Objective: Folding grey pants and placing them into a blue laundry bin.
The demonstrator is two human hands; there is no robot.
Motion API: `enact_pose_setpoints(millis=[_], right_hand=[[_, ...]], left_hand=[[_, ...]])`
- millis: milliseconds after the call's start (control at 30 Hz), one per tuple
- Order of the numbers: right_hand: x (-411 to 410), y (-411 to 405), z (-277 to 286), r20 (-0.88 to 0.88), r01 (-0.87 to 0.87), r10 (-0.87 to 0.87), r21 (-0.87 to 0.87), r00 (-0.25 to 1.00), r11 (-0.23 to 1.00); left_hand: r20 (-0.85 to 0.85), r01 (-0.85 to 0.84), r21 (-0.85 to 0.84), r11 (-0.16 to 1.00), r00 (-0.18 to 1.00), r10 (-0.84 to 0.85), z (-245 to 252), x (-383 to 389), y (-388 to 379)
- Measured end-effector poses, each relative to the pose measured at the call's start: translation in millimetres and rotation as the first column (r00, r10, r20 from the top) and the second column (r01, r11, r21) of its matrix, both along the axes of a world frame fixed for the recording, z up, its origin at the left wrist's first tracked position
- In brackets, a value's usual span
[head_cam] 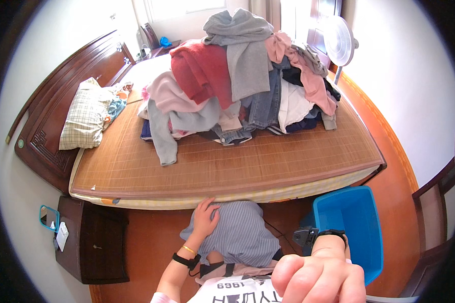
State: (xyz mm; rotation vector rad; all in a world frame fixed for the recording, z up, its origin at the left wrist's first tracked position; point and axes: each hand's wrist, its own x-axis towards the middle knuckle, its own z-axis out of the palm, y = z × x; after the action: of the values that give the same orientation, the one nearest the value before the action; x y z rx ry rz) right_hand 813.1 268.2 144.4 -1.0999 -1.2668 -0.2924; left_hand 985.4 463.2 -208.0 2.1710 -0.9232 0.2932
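Observation:
My left hand lies with its fingers apart on a blue-and-grey striped cloth over my lap, close to the bed's edge; it grips nothing. Large in the lower right, near the camera, my right hand is raised with its fingers curled; whether it holds anything is hidden. Each wrist wears a black strap, the right one with a small camera. In front of me, a big heap of clothes rests on the woven bed mat: a red garment, a grey sweatshirt, jeans and a pink garment.
A blue plastic bin stands on the floor at my right. To the left are a dark wooden nightstand and a checked pillow against the headboard. Beyond the bed's far right corner stands a white fan.

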Motion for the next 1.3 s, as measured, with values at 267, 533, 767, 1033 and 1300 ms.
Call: enact_pose_setpoints(millis=[267, 533, 767, 1033, 1300], right_hand=[[-4, 20, -15, 0.082, 0.061, -0.090, 0.303, 0.993, 0.951], [-9, 16, -10, 0.008, 0.051, -0.054, 0.238, 0.999, 0.970], [-6, 33, -16, -0.015, 0.084, -0.083, 0.315, 0.996, 0.945], [14, 49, -32, 0.075, -0.486, 0.512, 0.456, 0.856, 0.746], [-9, 66, -31, -0.118, -0.508, 0.618, 0.460, 0.777, 0.728]], left_hand=[[0.000, 0.012, -0.016, 1.000, 1.000, -0.012, 0, 0, -5], [0.009, -0.001, -0.003, 1.000, 1.000, 0.001, 1, 0, -4], [-0.007, 0.016, 0.005, 1.000, 1.000, -0.016, 2, -1, -5], [-0.001, 0.006, 0.000, 1.000, 1.000, -0.006, -6, 3, -4], [-0.024, 0.004, -0.014, 1.000, 1.000, -0.004, -2, -1, -7]])
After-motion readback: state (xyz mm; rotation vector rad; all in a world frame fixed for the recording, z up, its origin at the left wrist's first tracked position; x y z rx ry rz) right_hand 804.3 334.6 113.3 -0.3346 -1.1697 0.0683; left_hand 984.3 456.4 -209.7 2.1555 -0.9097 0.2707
